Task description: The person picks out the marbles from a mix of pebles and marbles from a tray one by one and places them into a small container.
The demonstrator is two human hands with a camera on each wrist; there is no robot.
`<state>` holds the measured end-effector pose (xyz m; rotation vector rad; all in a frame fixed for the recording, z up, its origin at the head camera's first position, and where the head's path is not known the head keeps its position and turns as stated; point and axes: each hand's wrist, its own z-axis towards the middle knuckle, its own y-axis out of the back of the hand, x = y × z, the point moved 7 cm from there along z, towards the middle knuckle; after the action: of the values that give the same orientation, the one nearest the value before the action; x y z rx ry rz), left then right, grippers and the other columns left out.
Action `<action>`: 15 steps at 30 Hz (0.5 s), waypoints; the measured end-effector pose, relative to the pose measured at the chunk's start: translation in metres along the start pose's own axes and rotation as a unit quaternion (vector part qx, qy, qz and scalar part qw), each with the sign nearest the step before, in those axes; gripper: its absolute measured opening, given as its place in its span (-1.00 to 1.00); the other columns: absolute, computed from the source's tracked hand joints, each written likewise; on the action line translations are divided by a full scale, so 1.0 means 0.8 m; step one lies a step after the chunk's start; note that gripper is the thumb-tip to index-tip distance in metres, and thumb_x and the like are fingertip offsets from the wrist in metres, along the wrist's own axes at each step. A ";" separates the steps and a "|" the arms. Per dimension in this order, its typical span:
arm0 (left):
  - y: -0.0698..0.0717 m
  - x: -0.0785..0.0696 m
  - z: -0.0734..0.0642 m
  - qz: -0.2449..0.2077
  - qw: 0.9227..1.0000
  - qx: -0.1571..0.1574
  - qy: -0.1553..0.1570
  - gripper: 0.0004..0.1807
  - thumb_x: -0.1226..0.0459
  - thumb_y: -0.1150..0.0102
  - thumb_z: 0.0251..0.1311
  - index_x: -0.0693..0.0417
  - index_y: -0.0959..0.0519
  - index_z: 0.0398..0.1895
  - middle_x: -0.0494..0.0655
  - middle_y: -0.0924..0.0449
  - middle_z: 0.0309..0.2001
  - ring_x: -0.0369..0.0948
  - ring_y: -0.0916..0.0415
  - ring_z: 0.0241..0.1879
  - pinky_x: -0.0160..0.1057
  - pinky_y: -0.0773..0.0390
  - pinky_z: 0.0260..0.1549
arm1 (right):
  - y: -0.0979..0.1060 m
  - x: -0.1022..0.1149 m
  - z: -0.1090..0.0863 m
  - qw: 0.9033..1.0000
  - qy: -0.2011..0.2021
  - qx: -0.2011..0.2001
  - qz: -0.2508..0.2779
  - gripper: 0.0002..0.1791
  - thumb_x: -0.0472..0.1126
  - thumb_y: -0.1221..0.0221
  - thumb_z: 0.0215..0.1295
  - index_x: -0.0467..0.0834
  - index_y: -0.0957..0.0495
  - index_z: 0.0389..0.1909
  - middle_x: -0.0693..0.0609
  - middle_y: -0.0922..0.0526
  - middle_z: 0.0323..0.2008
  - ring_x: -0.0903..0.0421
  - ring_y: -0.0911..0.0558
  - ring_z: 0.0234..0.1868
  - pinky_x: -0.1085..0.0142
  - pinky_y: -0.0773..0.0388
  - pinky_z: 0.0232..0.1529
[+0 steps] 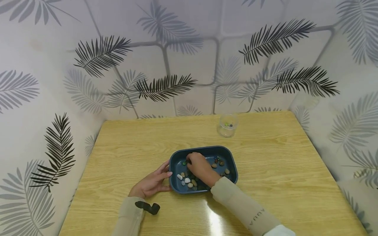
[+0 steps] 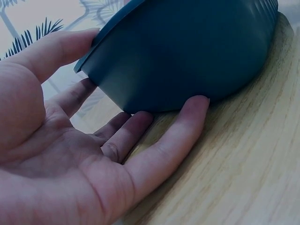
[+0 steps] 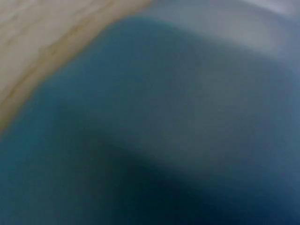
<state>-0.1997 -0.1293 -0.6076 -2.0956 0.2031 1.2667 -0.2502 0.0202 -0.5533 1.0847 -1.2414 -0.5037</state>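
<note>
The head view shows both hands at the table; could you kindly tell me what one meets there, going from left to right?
Left hand, leftmost white stone, right hand, clear container.

the blue tray (image 2: 187,51) is cut off in the left wrist view, blurred in the right.

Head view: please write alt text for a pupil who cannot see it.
A person's right hand reaches into a blue tray of small stones; the left hand touches its side. Beyond it, a clear cup holding small pieces stands on a wood-grain table.
</note>
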 end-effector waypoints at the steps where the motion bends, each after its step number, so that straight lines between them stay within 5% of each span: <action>1: 0.000 0.000 0.000 0.002 1.000 0.001 -0.002 -0.38 0.29 0.13 0.29 -0.39 0.02 0.33 -0.10 0.24 0.36 0.00 0.04 0.25 0.19 -0.36 -0.16 | 0.001 0.001 0.000 1.000 0.002 -0.002 -0.002 -0.79 -0.25 -0.14 0.14 -0.18 -0.56 -0.19 -0.01 -0.55 -0.24 0.11 -0.51 -0.22 0.29 -0.47 -0.29; 15: -0.004 -0.002 0.000 0.004 1.000 0.012 0.002 -0.38 0.28 0.12 0.29 -0.41 0.02 0.32 -0.09 0.22 0.35 -0.01 0.06 0.26 0.18 -0.35 -0.13 | -0.007 -0.002 0.006 1.000 0.001 0.003 -0.025 -0.80 -0.24 -0.16 0.14 -0.15 -0.57 -0.19 -0.01 -0.55 -0.23 0.11 -0.51 -0.19 0.29 -0.47 -0.25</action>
<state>-0.1990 -0.1274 -0.6047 -2.0781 0.2278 1.2593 -0.2540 0.0171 -0.5595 1.1227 -1.2179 -0.5366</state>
